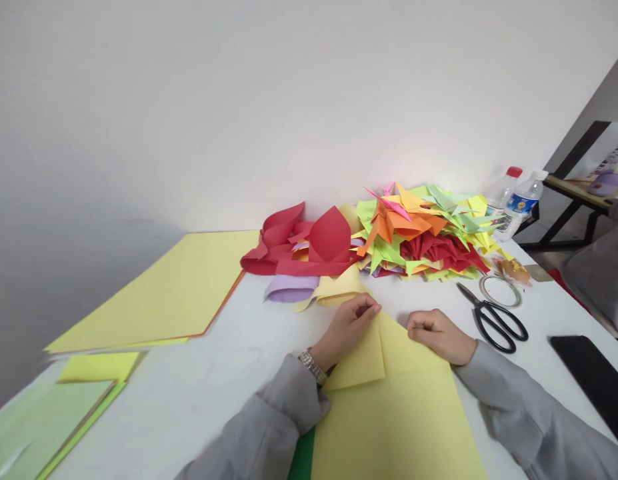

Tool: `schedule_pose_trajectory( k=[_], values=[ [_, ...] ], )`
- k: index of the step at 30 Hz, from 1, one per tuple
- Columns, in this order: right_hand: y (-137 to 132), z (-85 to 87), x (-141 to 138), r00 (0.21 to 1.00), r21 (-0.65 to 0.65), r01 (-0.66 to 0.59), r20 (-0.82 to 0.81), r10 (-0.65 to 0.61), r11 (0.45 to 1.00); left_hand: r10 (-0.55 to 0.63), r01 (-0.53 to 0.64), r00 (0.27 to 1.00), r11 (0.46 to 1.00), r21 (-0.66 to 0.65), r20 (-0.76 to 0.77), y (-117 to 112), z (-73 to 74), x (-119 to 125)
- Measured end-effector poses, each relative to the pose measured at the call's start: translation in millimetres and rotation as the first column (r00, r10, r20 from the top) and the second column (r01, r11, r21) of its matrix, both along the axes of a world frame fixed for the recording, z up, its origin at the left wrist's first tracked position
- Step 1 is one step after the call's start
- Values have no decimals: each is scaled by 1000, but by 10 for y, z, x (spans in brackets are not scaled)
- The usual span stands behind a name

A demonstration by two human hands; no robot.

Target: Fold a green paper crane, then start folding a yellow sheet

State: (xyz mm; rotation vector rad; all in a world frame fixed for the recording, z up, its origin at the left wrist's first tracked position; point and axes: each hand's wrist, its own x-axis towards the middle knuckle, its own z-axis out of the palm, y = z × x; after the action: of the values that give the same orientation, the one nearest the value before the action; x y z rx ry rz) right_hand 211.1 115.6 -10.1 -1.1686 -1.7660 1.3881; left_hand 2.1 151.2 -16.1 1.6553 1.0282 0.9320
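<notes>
A large sheet of yellow paper (393, 427) lies in front of me, its upper left part folded over into a flap (363, 367). At the flap's top corner, my left hand (346, 328) has its fingers closed on the paper. My right hand (441, 335) is closed too, pinching the sheet's upper right edge. A strip of green paper (303, 457) shows under the sheet's left side. Both sets of fingertips are partly hidden.
Black-handled scissors (496, 320) and a tape roll (501, 291) lie right. Behind stand red paper shapes (331, 237) and a pile of folded colored paper (413, 227). Plastic bottles (521, 203) stand at back right. Yellow sheets (159, 287) and green sheets (49, 413) lie left; a black object (589, 373) lies right.
</notes>
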Motion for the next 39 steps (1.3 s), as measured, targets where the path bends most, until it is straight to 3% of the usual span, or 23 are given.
schedule_pose_trajectory(
  k=[21,30,39],
  values=[
    [129,66,396,982,-241,-184,-89,167,953,110,-102,991,989,-104,79,46,-7,-66],
    [166,77,506,966,-280,-237,-172,194,930,144,-126,982,982,-144,122,80,-13,-87],
    [195,-32,606,946,-277,-283,-236,221,918,130,-95,980,970,-222,149,37,2,-66]
  ],
)
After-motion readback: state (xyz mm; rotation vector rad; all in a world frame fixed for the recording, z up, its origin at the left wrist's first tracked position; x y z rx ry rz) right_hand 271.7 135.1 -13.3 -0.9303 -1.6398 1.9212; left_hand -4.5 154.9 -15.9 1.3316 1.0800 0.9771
